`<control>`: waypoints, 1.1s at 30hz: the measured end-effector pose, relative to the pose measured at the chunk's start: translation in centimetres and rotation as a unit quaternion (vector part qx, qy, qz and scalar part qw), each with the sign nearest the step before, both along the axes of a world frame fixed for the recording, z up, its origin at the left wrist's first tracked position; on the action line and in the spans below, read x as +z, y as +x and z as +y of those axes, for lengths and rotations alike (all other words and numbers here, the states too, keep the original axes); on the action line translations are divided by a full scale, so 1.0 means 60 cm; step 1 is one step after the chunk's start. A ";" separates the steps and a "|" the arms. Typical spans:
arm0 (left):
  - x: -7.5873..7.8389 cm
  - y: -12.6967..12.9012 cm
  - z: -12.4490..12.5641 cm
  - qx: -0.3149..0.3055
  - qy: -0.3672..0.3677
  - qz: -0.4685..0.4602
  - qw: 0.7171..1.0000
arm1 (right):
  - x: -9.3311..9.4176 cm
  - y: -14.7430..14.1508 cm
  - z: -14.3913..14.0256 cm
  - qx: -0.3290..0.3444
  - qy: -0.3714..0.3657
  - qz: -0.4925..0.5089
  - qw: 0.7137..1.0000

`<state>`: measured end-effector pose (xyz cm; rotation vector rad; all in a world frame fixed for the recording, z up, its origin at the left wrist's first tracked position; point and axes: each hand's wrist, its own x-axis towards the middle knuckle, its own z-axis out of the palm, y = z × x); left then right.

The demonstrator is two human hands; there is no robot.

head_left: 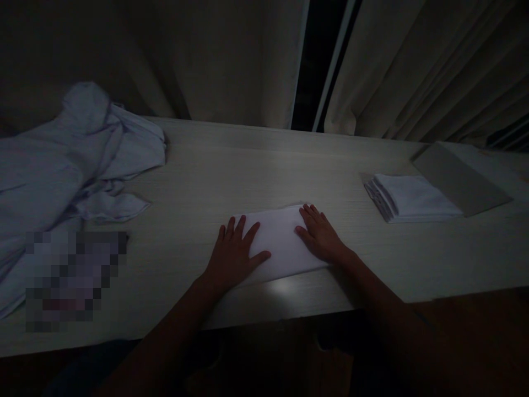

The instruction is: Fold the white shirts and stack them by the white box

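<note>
A folded white cloth [281, 242] lies flat near the front edge of the table. My left hand [235, 251] rests on its left side, fingers spread and thumb pointing inward. On the right side of the same cloth lies my right hand [320, 234], palm down with its fingers stretched out toward the far edge. Neither hand grips the fabric. To the right sits a stack of folded white cloths [421, 196], apart from my hands.
A loose heap of crumpled pale cloth [82, 160] covers the table's left end. In front of it is a blurred-out flat object [82, 275]. A grey board [463, 179] lies by the stack. Beige curtains [227, 60] hang behind the light wooden table [256, 160].
</note>
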<state>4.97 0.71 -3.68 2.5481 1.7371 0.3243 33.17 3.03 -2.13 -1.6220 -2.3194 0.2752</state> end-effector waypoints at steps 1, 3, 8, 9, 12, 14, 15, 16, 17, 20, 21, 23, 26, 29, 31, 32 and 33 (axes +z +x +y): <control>0.000 0.001 0.000 0.001 0.000 0.004 1.000 | 0.007 0.000 -0.002 -0.002 0.011 -0.004 1.000; 0.000 0.002 0.000 0.003 0.003 0.013 1.000 | 0.019 -0.003 -0.009 -0.005 0.037 -0.024 0.999; 0.001 0.003 -0.001 0.001 0.012 0.022 1.000 | 0.005 -0.014 -0.033 0.005 0.031 -0.080 0.996; 0.001 0.002 -0.001 0.001 0.012 0.022 1.000 | -0.002 -0.015 -0.036 0.006 0.025 -0.087 0.996; 0.002 0.000 0.000 -0.002 0.010 0.021 1.000 | -0.013 -0.014 -0.039 0.006 0.021 -0.100 0.995; 0.002 -0.001 0.001 -0.003 0.009 0.020 1.000 | -0.015 -0.012 -0.038 0.003 0.025 -0.104 0.994; 0.002 -0.001 0.002 -0.003 0.009 0.019 1.000 | -0.014 -0.012 -0.037 0.001 0.026 -0.105 0.994; 0.002 -0.001 0.002 -0.002 0.009 0.019 1.000 | -0.014 -0.012 -0.037 0.000 0.027 -0.106 0.994; 0.002 -0.001 0.002 -0.001 0.010 0.019 1.000 | -0.014 -0.012 -0.037 -0.001 0.027 -0.107 0.994; 0.003 -0.001 0.001 0.002 0.010 0.016 1.000 | -0.016 -0.011 -0.037 0.001 0.027 -0.106 0.994; 0.003 -0.001 0.000 0.003 0.009 0.015 1.000 | -0.017 -0.011 -0.038 0.002 0.029 -0.104 0.994; 0.004 -0.001 -0.001 0.003 0.004 0.014 1.000 | -0.017 -0.009 -0.037 0.003 0.030 -0.102 0.994; 0.006 -0.001 -0.002 0.003 -0.003 0.013 1.000 | -0.011 -0.014 -0.037 -0.004 0.035 -0.106 0.994; 0.006 -0.001 -0.003 0.003 -0.008 0.013 1.000 | 0.003 -0.042 -0.042 -0.005 0.064 -0.109 0.992; 0.006 -0.001 -0.003 0.001 -0.005 0.012 1.000 | 0.012 -0.070 -0.049 0.026 0.073 -0.104 0.992; 0.006 -0.001 -0.003 0.001 -0.003 0.011 1.000 | 0.014 -0.084 -0.052 0.050 0.069 -0.100 0.991; 0.005 -0.001 -0.003 0.000 0.000 0.010 1.000 | 0.015 -0.095 -0.053 0.077 0.062 -0.096 0.991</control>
